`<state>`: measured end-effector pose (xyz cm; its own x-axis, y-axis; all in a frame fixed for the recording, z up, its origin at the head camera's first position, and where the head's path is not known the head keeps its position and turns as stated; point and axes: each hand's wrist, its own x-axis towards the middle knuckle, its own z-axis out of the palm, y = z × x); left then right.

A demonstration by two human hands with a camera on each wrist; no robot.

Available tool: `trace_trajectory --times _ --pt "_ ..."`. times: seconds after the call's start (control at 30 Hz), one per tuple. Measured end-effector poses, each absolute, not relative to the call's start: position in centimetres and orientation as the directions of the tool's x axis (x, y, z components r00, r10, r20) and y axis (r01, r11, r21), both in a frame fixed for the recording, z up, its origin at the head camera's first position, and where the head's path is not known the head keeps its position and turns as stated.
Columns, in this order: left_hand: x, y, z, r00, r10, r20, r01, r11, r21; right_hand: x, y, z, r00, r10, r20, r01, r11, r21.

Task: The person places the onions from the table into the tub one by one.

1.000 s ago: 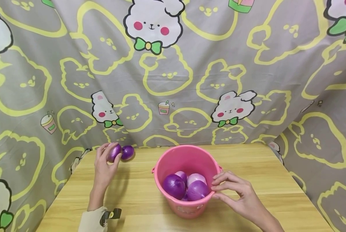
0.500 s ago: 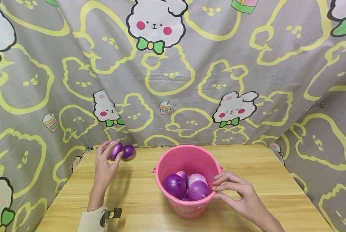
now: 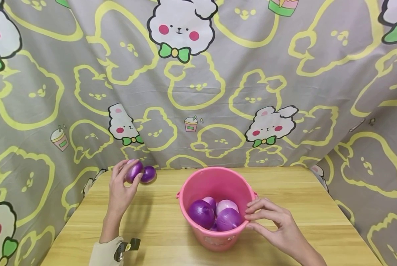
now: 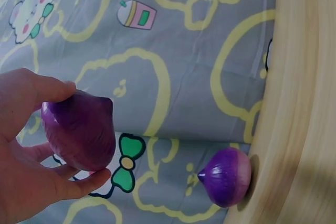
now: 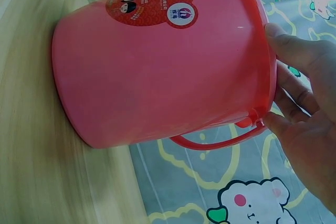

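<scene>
My left hand [image 3: 122, 184] holds a purple onion [image 3: 134, 171] between thumb and fingers at the table's far left. In the left wrist view that onion [image 4: 81, 129] is lifted off the tabletop, its pointed tip facing away from the palm. A second purple onion [image 3: 149, 174] lies on the table just right of it. With thumb and fingers my right hand [image 3: 276, 221] pinches the right rim of a pink bucket [image 3: 215, 242], which stands upright. Inside the bucket are several onions, such as a dark purple onion [image 3: 201, 214] and a paler onion [image 3: 226, 205].
The wooden table [image 3: 165, 236] ends at a grey patterned curtain [image 3: 215, 99] that hangs behind it and at both sides. The bucket's handle [image 5: 220, 142] hangs down along its far side in the right wrist view.
The onion in my left hand has risen very slightly. My right hand keeps its grip on the bucket's rim, and the whole view has shifted a little.
</scene>
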<state>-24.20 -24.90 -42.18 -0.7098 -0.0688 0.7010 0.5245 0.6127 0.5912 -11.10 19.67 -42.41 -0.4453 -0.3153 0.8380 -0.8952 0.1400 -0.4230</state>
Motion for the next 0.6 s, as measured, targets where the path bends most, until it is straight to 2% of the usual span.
trace_trajectory --times 0.4,0.6 --pt "-23.6 -24.8 -41.4 -0.711 -0.061 0.700 0.539 0.592 0.599 -10.8 19.4 -41.8 -0.439 -0.313 0.842 -0.898 0.131 -0.420" --pt "-23.1 -24.4 -40.8 -0.706 -0.046 0.707 0.550 0.592 0.588 -10.7 19.5 -41.9 -0.459 -0.313 0.832 -0.888 0.144 -0.436"
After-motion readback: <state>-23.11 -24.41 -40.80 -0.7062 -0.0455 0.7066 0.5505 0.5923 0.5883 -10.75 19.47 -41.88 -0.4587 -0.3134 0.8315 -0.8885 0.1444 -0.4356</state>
